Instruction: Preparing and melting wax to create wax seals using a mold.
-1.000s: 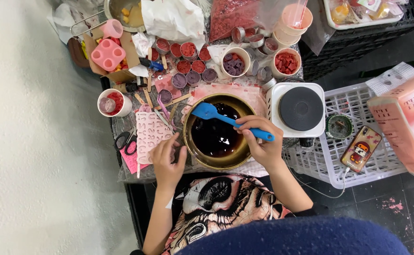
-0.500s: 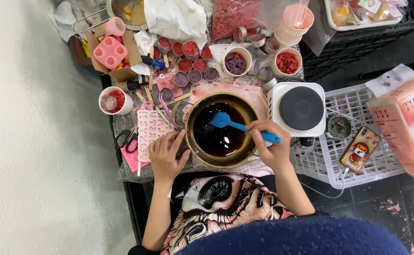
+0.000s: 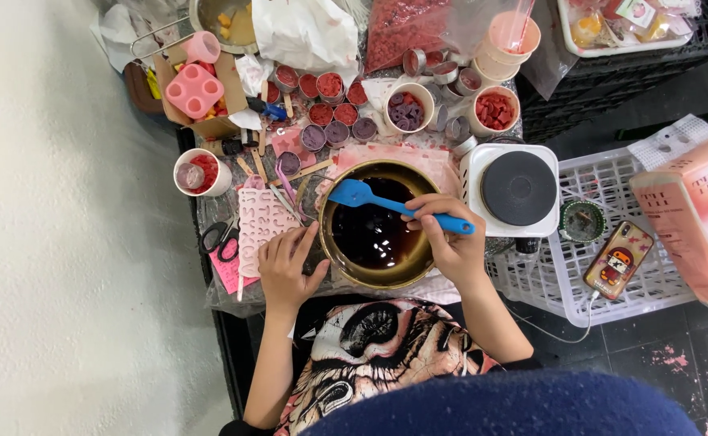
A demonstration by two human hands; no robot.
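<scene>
Right hand (image 3: 449, 242) clamped the spatula (image 3: 394, 207) over the bowl (image 3: 374, 226) of dark liquid; left hand (image 3: 285, 265), fingers spread, steadied its rim.

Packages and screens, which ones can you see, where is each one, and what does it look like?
Big carton: right edge, on the white basket; boxy, peach-pink.
Phone: in that basket, right of the hot plate; rectangular, orange case with a cartoon figure, no screen visible.
Clear bag: top middle; full of red bits.
White bag: top, left of the clear bag; crumpled.
Cardboard box: top left; brown, holds a pink mould.
</scene>
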